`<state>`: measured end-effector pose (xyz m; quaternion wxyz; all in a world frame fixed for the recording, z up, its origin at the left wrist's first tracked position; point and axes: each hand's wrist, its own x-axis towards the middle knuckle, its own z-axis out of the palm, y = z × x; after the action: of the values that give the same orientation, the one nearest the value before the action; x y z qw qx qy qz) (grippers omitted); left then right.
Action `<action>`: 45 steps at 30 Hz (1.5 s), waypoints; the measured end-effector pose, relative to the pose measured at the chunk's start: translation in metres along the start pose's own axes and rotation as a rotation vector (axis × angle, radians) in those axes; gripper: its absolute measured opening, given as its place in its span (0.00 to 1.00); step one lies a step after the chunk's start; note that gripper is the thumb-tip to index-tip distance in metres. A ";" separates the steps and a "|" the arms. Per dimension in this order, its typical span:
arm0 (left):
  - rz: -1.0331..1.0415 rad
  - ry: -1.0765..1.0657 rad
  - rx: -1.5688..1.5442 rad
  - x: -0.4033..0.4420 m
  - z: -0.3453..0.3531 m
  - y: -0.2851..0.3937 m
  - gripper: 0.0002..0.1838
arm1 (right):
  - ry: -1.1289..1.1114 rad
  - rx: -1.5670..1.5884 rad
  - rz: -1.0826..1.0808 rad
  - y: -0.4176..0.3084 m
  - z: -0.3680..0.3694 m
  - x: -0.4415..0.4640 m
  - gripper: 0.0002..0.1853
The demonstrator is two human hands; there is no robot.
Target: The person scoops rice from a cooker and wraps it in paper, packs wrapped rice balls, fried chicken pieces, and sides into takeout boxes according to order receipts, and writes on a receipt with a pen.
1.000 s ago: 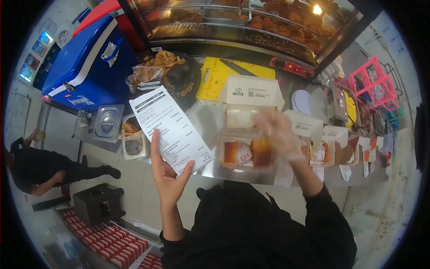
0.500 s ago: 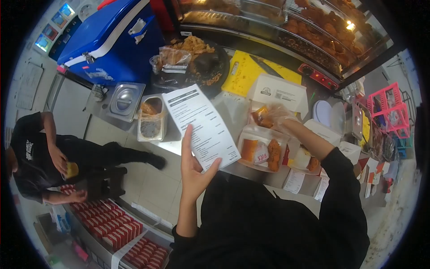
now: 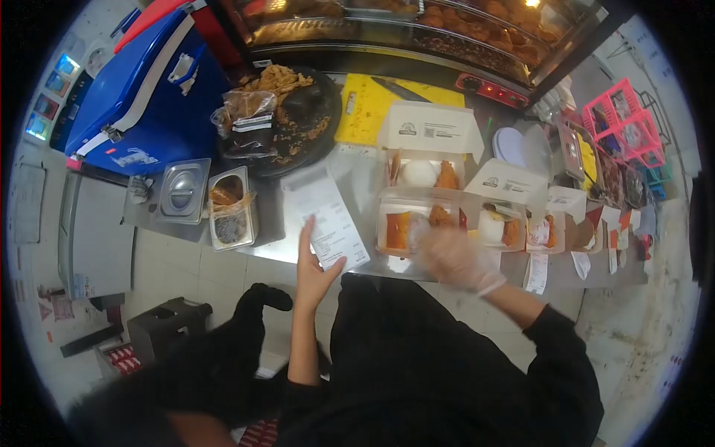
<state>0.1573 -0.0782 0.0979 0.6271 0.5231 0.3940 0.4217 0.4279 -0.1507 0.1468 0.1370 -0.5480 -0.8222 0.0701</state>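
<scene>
My left hand [image 3: 316, 277] pinches a long printed receipt [image 3: 328, 220] between thumb and fingers, over the counter's front edge. My right hand [image 3: 456, 259], in a clear plastic glove, is blurred at the front corner of an open meal box [image 3: 383, 231]. That box contains a yellow-orange packet [image 3: 398, 229] and a piece of fried chicken [image 3: 441, 216]. Whether the right fingers hold anything is smeared by motion. Behind stands another open box [image 3: 432, 127] with a white rounded mound [image 3: 418, 173] and fried chicken [image 3: 447, 176].
More filled boxes [image 3: 503, 223] line the counter to the right, with receipts [image 3: 536, 273] hanging at its edge. A knife [image 3: 400, 89] lies on a yellow cutting board [image 3: 361, 112]. Left are metal pans [image 3: 185, 190] and a blue cooler [image 3: 149, 97]. A co-worker's dark sleeve [image 3: 134, 387] is close at lower left.
My right hand has moved from the back box toward me, to the front box. The receipt is lower and tilted flatter. The co-worker has come nearer, and the view has shifted.
</scene>
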 end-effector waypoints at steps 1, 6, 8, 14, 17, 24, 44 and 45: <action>-0.114 -0.022 0.032 -0.002 -0.005 -0.024 0.48 | 0.024 0.031 -0.061 -0.010 0.027 -0.010 0.13; -0.309 -0.203 0.135 -0.030 -0.026 -0.096 0.47 | 0.148 -0.175 0.114 0.004 0.107 -0.037 0.06; -0.466 -0.280 0.060 -0.039 -0.022 -0.080 0.46 | 0.043 -0.182 0.147 0.012 0.104 -0.032 0.03; -0.329 -0.547 0.273 -0.032 0.011 -0.105 0.47 | 0.265 0.013 0.205 0.011 0.086 -0.017 0.09; -0.306 -0.596 0.283 -0.013 0.062 -0.120 0.46 | 0.218 -0.101 0.210 0.017 0.104 -0.026 0.09; -0.359 -0.390 0.400 -0.045 0.063 -0.084 0.37 | 0.099 -0.204 0.248 0.020 0.110 -0.030 0.12; -0.238 -0.235 -0.577 0.129 0.103 -0.142 0.42 | 0.485 0.154 0.759 -0.016 0.067 -0.161 0.13; -0.240 -0.225 -0.570 0.126 0.105 -0.143 0.42 | 0.491 0.154 0.763 -0.017 0.063 -0.159 0.13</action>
<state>0.3142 -0.0073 -0.0354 0.8332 0.3195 0.2470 0.3777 0.4518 -0.3017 0.0680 0.3325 -0.8001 -0.4973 0.0447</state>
